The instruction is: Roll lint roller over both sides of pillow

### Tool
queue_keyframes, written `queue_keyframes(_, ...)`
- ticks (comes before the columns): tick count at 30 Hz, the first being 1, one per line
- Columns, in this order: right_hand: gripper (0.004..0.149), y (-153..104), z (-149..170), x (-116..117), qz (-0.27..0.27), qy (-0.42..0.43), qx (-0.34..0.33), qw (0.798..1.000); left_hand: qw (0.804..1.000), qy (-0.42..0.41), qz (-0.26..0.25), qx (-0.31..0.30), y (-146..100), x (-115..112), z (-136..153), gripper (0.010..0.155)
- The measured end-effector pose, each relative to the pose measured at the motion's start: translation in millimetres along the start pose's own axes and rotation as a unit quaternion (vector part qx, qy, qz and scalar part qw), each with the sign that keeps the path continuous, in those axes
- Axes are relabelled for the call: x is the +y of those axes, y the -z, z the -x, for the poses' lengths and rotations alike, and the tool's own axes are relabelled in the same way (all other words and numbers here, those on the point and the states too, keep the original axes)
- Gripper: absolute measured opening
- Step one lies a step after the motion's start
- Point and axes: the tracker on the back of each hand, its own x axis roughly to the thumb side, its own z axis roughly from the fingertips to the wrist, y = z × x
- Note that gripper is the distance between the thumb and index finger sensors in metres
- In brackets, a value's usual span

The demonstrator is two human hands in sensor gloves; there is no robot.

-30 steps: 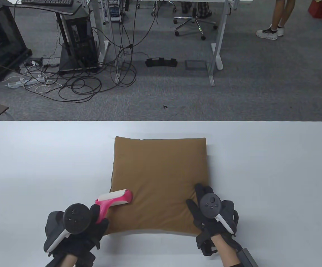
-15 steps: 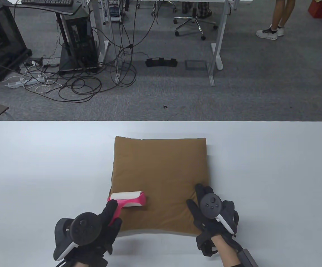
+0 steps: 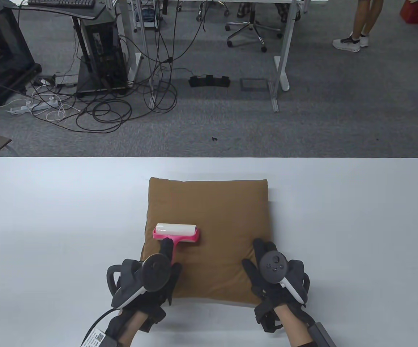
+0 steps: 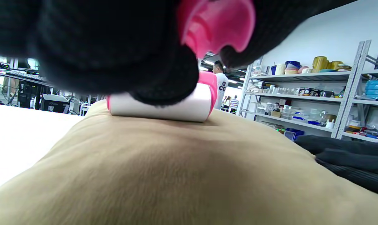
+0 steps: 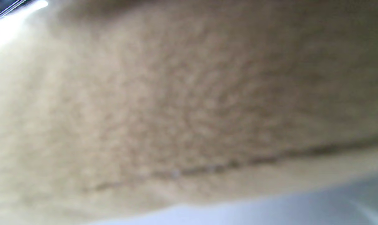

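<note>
A brown square pillow (image 3: 212,213) lies flat in the middle of the white table (image 3: 50,217). My left hand (image 3: 154,274) grips the pink handle of a lint roller (image 3: 176,232), whose white roll rests on the pillow's left half. In the left wrist view the roll (image 4: 164,107) sits on the tan fabric (image 4: 176,168) under my gloved fingers (image 4: 114,47). My right hand (image 3: 272,269) rests flat on the pillow's near right corner. The right wrist view shows only blurred pillow fabric (image 5: 176,93) and a strip of table (image 5: 270,209).
The pillow's far edge lies short of the table's far edge (image 3: 209,158). Beyond it are carpet, tangled cables (image 3: 104,108), desk legs (image 3: 281,54) and an office chair (image 3: 252,29). White tabletop lies on both sides of the pillow.
My left hand has swung the lint roller from the pillow's near left edge onto the pillow and pushed it away from me. The right hand and the pillow have stayed put.
</note>
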Motion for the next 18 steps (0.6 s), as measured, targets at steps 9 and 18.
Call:
queue_keyframes(9, 0.068, 0, -3, -1, 0.015, -0.019, 0.000, 1.000, 0.993, -0.028, 0.075, 0.082, 55, -10, 8, 0.072)
queue_keyframes(18, 0.068, 0, -8, -2, 0.023, -0.034, 0.000, 0.999, 0.973, 0.078, 0.117, 0.180, 82, -28, 11, 0.069)
